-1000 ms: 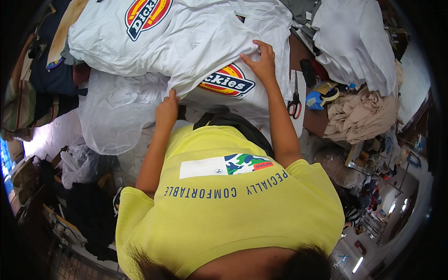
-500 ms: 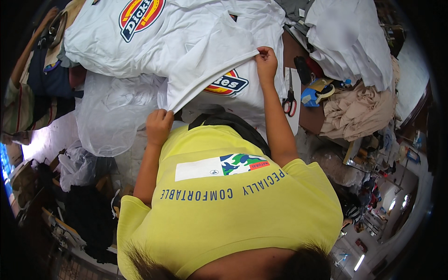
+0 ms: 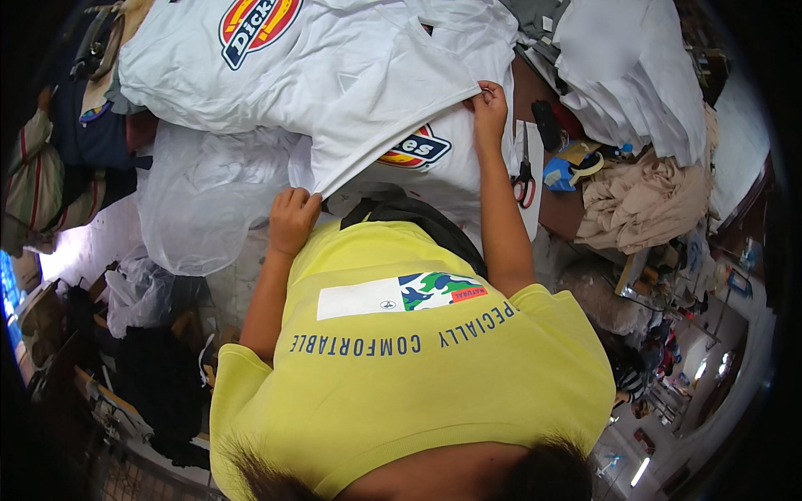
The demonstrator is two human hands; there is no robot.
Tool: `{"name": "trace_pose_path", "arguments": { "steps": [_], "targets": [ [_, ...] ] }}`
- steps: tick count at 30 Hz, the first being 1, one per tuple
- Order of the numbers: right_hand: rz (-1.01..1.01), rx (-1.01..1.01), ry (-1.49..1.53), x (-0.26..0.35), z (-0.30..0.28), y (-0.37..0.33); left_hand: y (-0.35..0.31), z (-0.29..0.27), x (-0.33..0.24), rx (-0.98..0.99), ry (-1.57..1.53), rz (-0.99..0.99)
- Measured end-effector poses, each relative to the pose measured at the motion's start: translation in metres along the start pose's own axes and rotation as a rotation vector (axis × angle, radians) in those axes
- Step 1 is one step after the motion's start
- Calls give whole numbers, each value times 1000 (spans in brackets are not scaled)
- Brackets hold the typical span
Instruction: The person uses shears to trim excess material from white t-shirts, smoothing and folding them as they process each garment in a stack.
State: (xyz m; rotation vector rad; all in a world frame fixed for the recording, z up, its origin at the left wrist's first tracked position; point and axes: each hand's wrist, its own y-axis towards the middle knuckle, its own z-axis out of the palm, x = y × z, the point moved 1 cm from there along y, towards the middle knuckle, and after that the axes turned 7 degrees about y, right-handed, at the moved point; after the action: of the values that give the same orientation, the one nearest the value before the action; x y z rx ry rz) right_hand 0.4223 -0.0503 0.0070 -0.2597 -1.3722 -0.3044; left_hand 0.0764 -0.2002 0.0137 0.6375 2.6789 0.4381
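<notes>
A white T-shirt (image 3: 393, 100) lies spread on the worktable in front of me. My left hand (image 3: 292, 219) is shut on its lower left edge, close to my chest. My right hand (image 3: 490, 104) pinches the same edge farther up and to the right. The cloth is drawn taut between the two hands as a flap. This flap partly covers a second white shirt with a red, yellow and blue printed emblem (image 3: 415, 150). Another white shirt with a similar emblem (image 3: 251, 25) lies at the top left.
Red-handled scissors (image 3: 524, 185) and a blue tape dispenser (image 3: 568, 171) lie right of my right arm. Beside them sit a crumpled beige cloth pile (image 3: 643, 204) and a stack of white cloth (image 3: 635, 67). A clear plastic bag (image 3: 200, 200) bulges at the left, over dark clutter.
My left hand has drawn the shirt edge down toward my body while my right hand carried it up and right. The flap now hides more of the emblem beneath.
</notes>
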Motion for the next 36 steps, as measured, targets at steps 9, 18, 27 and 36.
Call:
{"name": "trace_pose_path", "arguments": {
  "steps": [9,18,27,36],
  "targets": [
    [229,306,-336,76,73,38,19,-46,42,9,-750,-472],
    [-303,639,-378,122,149,6,58,-37,157,200,-1073,-966],
    [121,-225,-609,27,-139,-167,46,-1,169,394,-1022,-748],
    [-54,-452,-320,-6,-101,-194,65,-9,195,597,-860,-667]
  ]
}}
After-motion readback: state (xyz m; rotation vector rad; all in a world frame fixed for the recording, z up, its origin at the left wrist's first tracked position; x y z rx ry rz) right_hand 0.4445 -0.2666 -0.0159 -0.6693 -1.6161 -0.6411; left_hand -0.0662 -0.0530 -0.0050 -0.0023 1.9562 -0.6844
